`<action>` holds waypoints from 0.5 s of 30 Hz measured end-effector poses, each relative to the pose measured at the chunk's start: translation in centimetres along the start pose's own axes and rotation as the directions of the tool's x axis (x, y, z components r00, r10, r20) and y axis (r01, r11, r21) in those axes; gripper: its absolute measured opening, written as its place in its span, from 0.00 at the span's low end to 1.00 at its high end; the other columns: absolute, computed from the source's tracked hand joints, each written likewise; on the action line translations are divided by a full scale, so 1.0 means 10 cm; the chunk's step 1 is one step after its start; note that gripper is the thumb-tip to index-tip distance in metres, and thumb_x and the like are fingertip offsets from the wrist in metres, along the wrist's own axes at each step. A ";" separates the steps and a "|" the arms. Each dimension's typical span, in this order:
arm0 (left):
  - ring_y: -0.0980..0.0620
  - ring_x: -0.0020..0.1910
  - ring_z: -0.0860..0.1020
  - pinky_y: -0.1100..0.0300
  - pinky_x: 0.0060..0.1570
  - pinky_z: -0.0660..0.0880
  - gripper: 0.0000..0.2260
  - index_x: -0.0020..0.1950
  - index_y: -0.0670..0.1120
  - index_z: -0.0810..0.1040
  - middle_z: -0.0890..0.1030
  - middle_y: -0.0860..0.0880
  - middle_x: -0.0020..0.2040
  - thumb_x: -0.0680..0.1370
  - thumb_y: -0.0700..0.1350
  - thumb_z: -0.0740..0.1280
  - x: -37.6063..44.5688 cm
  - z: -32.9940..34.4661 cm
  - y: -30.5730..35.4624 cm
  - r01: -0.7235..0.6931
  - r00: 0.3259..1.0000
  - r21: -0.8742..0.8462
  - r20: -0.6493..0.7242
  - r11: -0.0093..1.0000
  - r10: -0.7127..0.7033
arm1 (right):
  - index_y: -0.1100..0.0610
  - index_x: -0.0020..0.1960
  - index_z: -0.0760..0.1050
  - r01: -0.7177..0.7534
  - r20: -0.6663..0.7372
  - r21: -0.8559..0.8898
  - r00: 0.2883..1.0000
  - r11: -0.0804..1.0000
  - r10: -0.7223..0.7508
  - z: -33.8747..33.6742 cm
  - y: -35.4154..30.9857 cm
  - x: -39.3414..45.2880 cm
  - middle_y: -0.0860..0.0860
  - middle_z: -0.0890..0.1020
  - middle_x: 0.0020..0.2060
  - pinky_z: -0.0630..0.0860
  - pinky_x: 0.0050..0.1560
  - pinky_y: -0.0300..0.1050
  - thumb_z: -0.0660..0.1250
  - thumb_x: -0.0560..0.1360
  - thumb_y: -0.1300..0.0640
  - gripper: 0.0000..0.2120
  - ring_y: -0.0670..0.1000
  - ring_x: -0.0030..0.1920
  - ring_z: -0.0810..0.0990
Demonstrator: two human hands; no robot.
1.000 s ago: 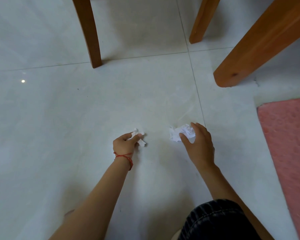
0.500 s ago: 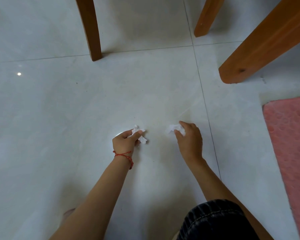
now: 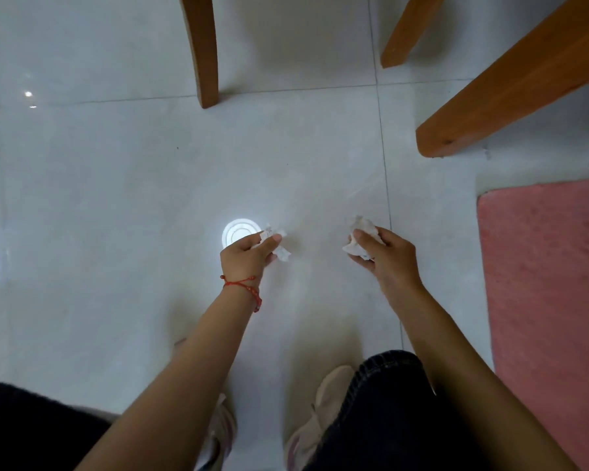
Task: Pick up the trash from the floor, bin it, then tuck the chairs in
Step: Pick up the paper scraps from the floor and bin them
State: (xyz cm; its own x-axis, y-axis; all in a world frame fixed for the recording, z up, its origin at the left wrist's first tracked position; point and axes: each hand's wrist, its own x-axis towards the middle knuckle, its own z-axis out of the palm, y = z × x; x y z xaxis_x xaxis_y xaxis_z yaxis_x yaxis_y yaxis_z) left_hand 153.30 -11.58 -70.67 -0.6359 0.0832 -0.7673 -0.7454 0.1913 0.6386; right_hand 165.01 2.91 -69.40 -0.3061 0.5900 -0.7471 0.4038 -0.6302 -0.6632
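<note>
The head camera is looking straight down at a glossy pale grey tiled floor. The left hand, wearing a red string bracelet at the wrist, is pinching a small crumpled white paper scrap between thumb and fingers, bits of it sticking out past the fingertips. The right hand is clutching a larger crumpled white paper wad, its fingers curling round it. Both hands are hanging apart from each other above the floor, each piece of trash sitting in its own grasp. A bright round light reflection is shining on the tile just behind the left hand. Three orange-brown wooden chair legs are standing at the top of the view, well apart from the hands. A pink textured mat is lying along the right edge. Two pale pink sneakers and dark denim trousers are showing at the bottom.
</note>
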 end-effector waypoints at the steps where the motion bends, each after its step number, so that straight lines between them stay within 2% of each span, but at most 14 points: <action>1: 0.52 0.38 0.77 0.70 0.32 0.76 0.06 0.46 0.37 0.80 0.79 0.46 0.40 0.70 0.34 0.71 -0.10 -0.03 0.08 0.000 1.000 -0.002 0.001 1.000 0.000 | 0.61 0.47 0.79 -0.001 -0.002 -0.003 1.000 1.000 0.001 0.00 -0.09 -0.11 0.56 0.82 0.42 0.81 0.44 0.43 0.69 0.71 0.65 0.04 0.52 0.43 0.82; 4: 0.51 0.38 0.77 0.69 0.33 0.77 0.02 0.40 0.38 0.80 0.79 0.46 0.37 0.69 0.34 0.72 -0.43 -0.12 0.35 0.004 1.000 -0.001 0.012 1.000 -0.004 | 0.61 0.43 0.79 -0.004 -0.004 -0.022 1.000 1.000 0.004 0.02 -0.38 -0.48 0.56 0.82 0.40 0.81 0.44 0.43 0.69 0.71 0.65 0.02 0.52 0.42 0.81; 7: 0.50 0.38 0.77 0.69 0.34 0.77 0.04 0.42 0.38 0.81 0.79 0.44 0.39 0.69 0.34 0.72 -0.77 -0.24 0.65 -0.010 1.000 0.012 0.006 1.000 0.010 | 0.59 0.40 0.79 -0.005 0.000 -0.052 1.000 0.999 0.005 0.07 -0.68 -0.88 0.56 0.82 0.39 0.81 0.44 0.43 0.69 0.71 0.65 0.03 0.52 0.42 0.81; 11: 0.48 0.41 0.77 0.67 0.36 0.78 0.03 0.39 0.40 0.81 0.79 0.41 0.43 0.69 0.35 0.72 -1.28 -0.44 1.08 -0.020 1.000 0.005 0.010 1.000 0.019 | 0.60 0.39 0.79 0.001 0.016 -0.063 1.000 0.998 0.000 0.15 -1.08 -1.48 0.56 0.82 0.38 0.81 0.44 0.43 0.69 0.71 0.65 0.04 0.52 0.41 0.81; 15: 0.50 0.39 0.78 0.68 0.34 0.77 0.04 0.37 0.42 0.80 0.80 0.43 0.42 0.69 0.35 0.73 -1.86 -0.64 1.55 -0.026 1.000 -0.007 0.013 1.000 0.026 | 0.60 0.39 0.79 -0.004 0.036 -0.047 0.999 0.999 0.006 0.25 -1.49 -2.12 0.58 0.81 0.40 0.81 0.44 0.43 0.69 0.71 0.65 0.03 0.52 0.42 0.82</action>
State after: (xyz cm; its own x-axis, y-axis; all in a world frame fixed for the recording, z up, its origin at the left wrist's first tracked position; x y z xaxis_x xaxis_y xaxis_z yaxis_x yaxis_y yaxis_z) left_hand 152.25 -16.46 -46.14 -0.6523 0.1006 -0.7512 -0.7302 0.1824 0.6585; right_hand 163.34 -1.47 -43.77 -0.3342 0.5679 -0.7522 0.4450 -0.6084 -0.6571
